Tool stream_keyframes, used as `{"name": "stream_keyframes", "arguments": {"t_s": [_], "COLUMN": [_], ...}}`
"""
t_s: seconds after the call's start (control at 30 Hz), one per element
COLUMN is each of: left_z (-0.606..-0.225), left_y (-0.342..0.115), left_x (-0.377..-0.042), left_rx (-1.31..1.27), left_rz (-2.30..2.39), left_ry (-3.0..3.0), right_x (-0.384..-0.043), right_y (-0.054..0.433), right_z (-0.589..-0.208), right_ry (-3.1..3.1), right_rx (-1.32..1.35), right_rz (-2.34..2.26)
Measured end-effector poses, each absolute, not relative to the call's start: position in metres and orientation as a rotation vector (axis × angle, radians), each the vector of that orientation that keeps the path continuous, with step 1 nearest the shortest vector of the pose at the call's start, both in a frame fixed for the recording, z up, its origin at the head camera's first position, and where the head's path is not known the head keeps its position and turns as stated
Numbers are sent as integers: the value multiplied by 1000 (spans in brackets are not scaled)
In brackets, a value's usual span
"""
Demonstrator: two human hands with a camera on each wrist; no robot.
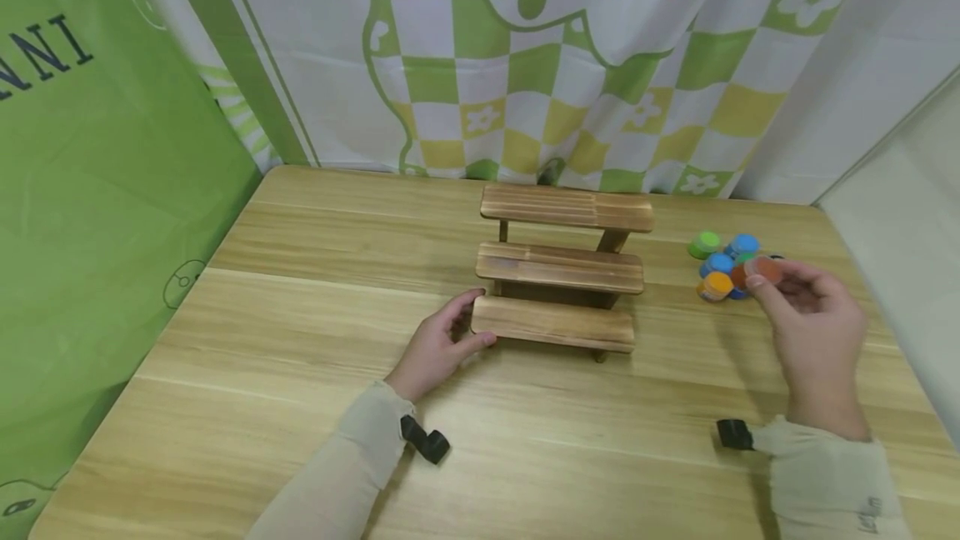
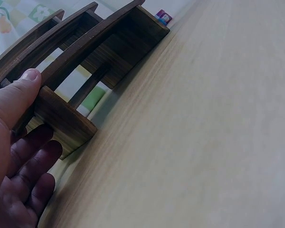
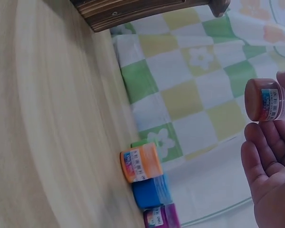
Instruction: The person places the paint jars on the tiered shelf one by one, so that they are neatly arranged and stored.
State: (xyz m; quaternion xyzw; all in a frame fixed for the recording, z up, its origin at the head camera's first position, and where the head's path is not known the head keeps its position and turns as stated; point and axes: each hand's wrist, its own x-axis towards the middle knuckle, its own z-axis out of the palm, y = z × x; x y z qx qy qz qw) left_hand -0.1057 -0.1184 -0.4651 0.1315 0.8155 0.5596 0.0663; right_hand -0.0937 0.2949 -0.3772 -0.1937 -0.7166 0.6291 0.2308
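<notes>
A three-tier wooden display stand [image 1: 555, 323] sits on the table, its steps rising away from me. My left hand [image 1: 438, 348] grips the left end of its lowest step; the left wrist view has the thumb on the step's edge and the other fingers beside the end panel. At the right, my right hand [image 1: 821, 340] pinches a reddish-brown paint jar [image 3: 263, 100] between thumb and fingers, lifted above the table. Close by that hand stand an orange paint jar [image 1: 716, 286], a light green one [image 1: 705, 244] and blue ones [image 1: 742, 246], partly hidden by the held jar.
A purple jar [image 3: 161, 216] stands beside a blue one in the right wrist view. The wooden table [image 1: 300, 340] reaches back to a checked curtain [image 1: 525, 73]. Green cloth [image 1: 112, 190] hangs at the left, and a pale wall [image 1: 900, 182] borders the right side.
</notes>
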Motion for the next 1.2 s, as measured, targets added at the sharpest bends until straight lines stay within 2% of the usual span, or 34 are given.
{"name": "stream_keyframes", "arguments": {"t_s": [0.77, 1.2], "left_z": [-466, -464], "left_y": [-118, -117], "left_x": [-106, -106], "left_rx": [442, 452], "left_rz": [1702, 1678], "left_ry": [2468, 2490], "right_x": [-93, -94], "right_y": [268, 252], "right_z": [-367, -368], "right_ry": [-2140, -2199], "right_rx": [-351, -134], "right_rz": [1622, 1523]}}
